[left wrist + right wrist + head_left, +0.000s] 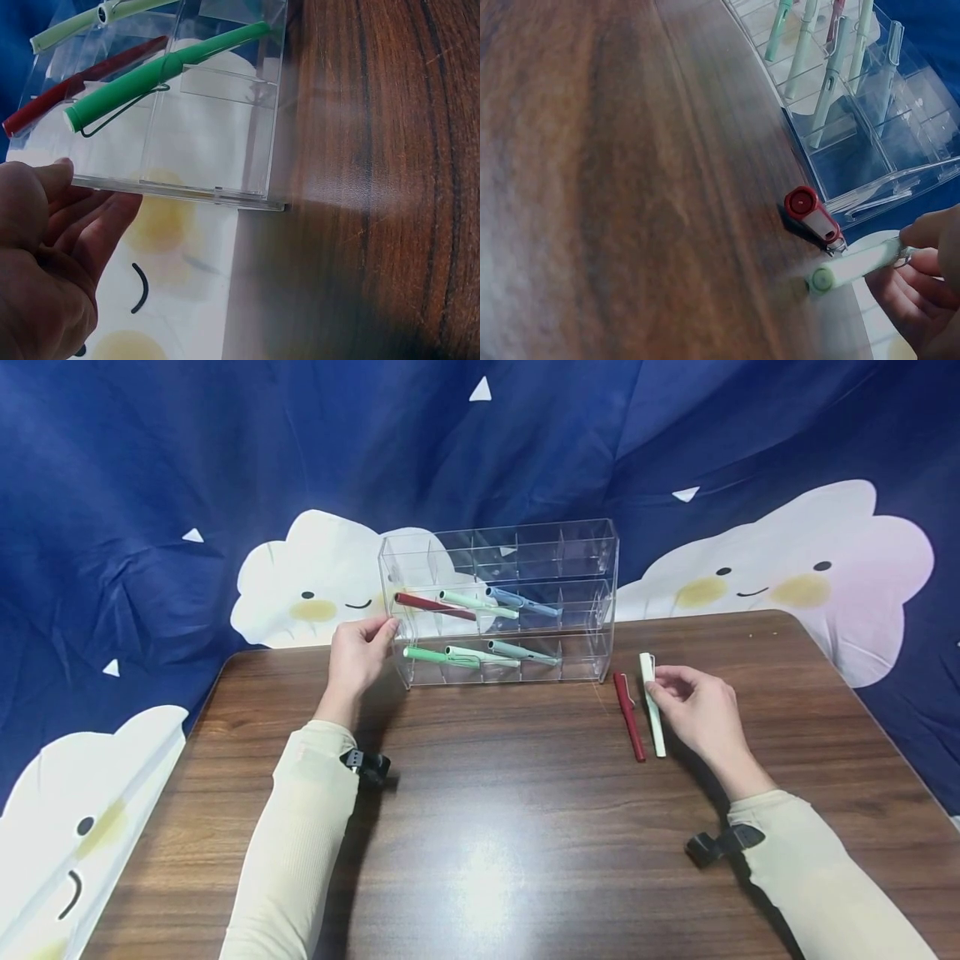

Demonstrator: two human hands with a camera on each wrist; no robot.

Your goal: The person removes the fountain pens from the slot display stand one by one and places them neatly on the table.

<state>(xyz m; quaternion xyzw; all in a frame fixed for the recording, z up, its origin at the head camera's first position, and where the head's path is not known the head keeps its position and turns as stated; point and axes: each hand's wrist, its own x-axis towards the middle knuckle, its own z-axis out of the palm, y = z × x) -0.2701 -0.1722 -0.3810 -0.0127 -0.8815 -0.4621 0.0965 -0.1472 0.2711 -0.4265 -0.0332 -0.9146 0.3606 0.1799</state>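
A clear acrylic pen organizer (614, 610) with tiers of compartments stands at the back of the table. My left hand (356, 662) grips its left side edge, thumb in front and fingers behind in the left wrist view. The middle tier bears a dark red pen (435, 606), a pale green pen and a blue pen (528, 602). Below them lie a bright green pen (124, 97), a whitish green pen (482, 657) and a grey-blue pen (522, 652). My right hand (702, 708) pinches another pale green pen (859, 266) near its clip, right of the organizer.
On the wooden table (480, 827), a second red pen (629, 718) lies just left of the pale green one in my right hand. The organizer's top tier holds no pens. Behind the table hangs a blue curtain (420, 435) with cloud prints.
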